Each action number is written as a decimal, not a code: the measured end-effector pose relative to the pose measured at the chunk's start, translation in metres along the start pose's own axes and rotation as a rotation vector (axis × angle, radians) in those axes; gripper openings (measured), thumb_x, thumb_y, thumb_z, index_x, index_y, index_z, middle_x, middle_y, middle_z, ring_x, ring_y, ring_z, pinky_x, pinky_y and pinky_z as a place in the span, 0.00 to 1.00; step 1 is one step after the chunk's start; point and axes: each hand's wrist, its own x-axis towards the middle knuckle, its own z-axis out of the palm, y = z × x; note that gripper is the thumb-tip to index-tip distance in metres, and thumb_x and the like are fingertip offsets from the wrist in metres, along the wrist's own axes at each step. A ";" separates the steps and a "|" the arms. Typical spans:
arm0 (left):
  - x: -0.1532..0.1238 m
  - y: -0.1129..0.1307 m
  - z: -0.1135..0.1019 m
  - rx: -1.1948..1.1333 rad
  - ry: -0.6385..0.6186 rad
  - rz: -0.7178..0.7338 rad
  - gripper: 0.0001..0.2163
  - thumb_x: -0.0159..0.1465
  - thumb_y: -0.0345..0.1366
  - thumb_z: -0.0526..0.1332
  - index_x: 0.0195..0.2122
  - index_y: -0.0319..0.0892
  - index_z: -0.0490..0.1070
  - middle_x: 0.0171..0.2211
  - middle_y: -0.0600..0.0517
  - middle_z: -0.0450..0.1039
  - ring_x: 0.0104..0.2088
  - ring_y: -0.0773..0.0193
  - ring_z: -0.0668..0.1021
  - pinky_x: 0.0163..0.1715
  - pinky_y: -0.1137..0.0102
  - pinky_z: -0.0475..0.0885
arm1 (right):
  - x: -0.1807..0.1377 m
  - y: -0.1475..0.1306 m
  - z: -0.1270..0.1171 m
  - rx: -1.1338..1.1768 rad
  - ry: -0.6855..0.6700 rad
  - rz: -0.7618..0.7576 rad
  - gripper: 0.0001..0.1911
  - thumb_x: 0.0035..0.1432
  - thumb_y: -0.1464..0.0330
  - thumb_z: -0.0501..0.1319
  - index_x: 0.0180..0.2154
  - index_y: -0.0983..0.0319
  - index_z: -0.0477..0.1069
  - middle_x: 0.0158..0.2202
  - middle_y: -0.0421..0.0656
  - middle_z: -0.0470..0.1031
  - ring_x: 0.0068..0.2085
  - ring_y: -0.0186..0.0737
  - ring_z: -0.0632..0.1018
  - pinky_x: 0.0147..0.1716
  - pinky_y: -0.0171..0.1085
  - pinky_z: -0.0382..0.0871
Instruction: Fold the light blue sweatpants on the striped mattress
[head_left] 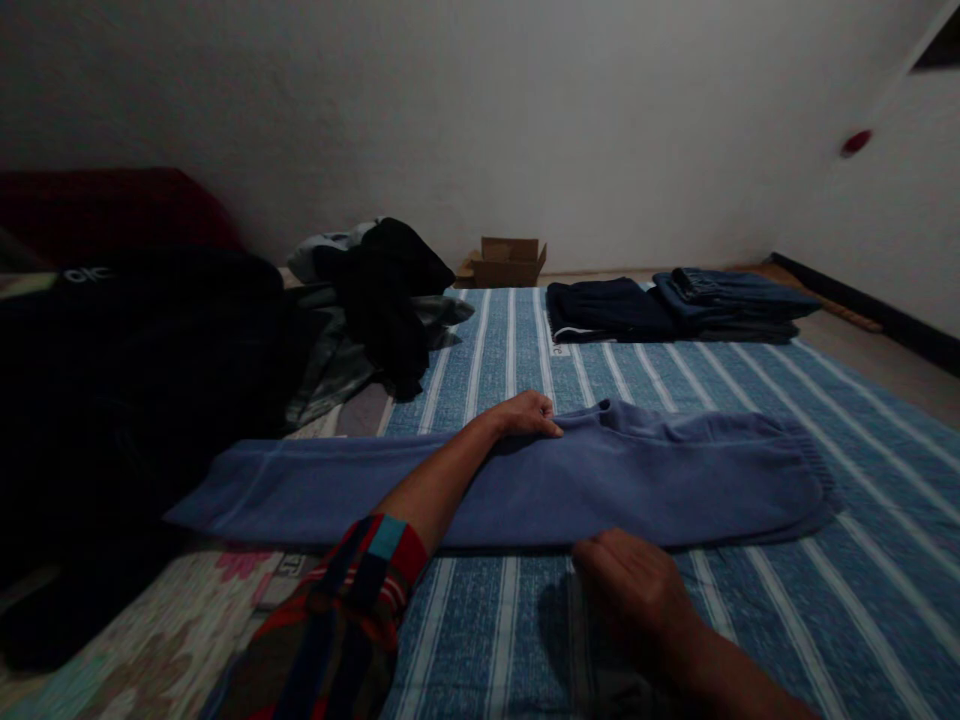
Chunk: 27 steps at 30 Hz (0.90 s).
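With the left hand (525, 415) gripping the blue sweatpants (675, 480) at their far edge and the right hand (634, 590) clenched at the near edge, an uneven tug could skew the legs on the bed (825, 620).

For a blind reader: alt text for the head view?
Blue sweatpants lie flat across a striped blue sheet, the left hand on their far edge, the right hand at the near edge. Folded dark clothes lie beyond; a dark heap sits left.

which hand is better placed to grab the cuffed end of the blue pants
Right, probably. The right hand sits at the near edge of the blue pants, closer to the cuffed end; the left hand rests at the far edge, its arm lying across the fabric.
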 end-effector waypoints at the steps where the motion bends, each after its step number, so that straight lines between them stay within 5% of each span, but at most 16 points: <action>1: 0.000 -0.001 0.000 0.012 0.003 0.001 0.14 0.46 0.42 0.66 0.21 0.42 0.62 0.19 0.59 0.61 0.23 0.69 0.65 0.22 0.73 0.56 | -0.005 -0.005 0.004 0.161 -0.075 0.205 0.09 0.60 0.69 0.53 0.32 0.63 0.71 0.21 0.40 0.69 0.22 0.33 0.69 0.22 0.32 0.62; 4: -0.001 -0.001 0.000 0.062 0.010 0.008 0.11 0.47 0.41 0.66 0.23 0.41 0.66 0.21 0.58 0.64 0.25 0.67 0.68 0.23 0.73 0.59 | -0.017 -0.016 0.016 0.703 -0.252 0.886 0.15 0.57 0.59 0.56 0.40 0.64 0.66 0.20 0.39 0.71 0.18 0.34 0.71 0.16 0.31 0.60; 7: -0.007 0.001 0.002 0.130 0.036 0.026 0.09 0.50 0.41 0.64 0.26 0.40 0.70 0.23 0.57 0.68 0.28 0.65 0.71 0.25 0.73 0.61 | -0.018 -0.019 0.020 1.049 -0.133 1.174 0.25 0.50 0.54 0.61 0.44 0.64 0.61 0.24 0.41 0.74 0.15 0.36 0.72 0.12 0.31 0.60; 18: -0.042 0.008 0.024 0.354 0.211 0.062 0.11 0.57 0.41 0.58 0.38 0.42 0.72 0.32 0.49 0.74 0.37 0.55 0.75 0.37 0.66 0.65 | -0.023 -0.005 0.015 1.419 0.176 1.203 0.29 0.41 0.61 0.73 0.42 0.63 0.64 0.26 0.41 0.77 0.17 0.31 0.73 0.15 0.28 0.65; 27: -0.023 0.006 0.008 0.210 0.108 0.055 0.07 0.53 0.39 0.60 0.27 0.41 0.71 0.25 0.54 0.71 0.30 0.63 0.73 0.27 0.72 0.62 | 0.003 -0.015 0.030 1.446 0.082 1.320 0.24 0.35 0.56 0.75 0.25 0.69 0.71 0.18 0.45 0.75 0.15 0.32 0.72 0.13 0.28 0.66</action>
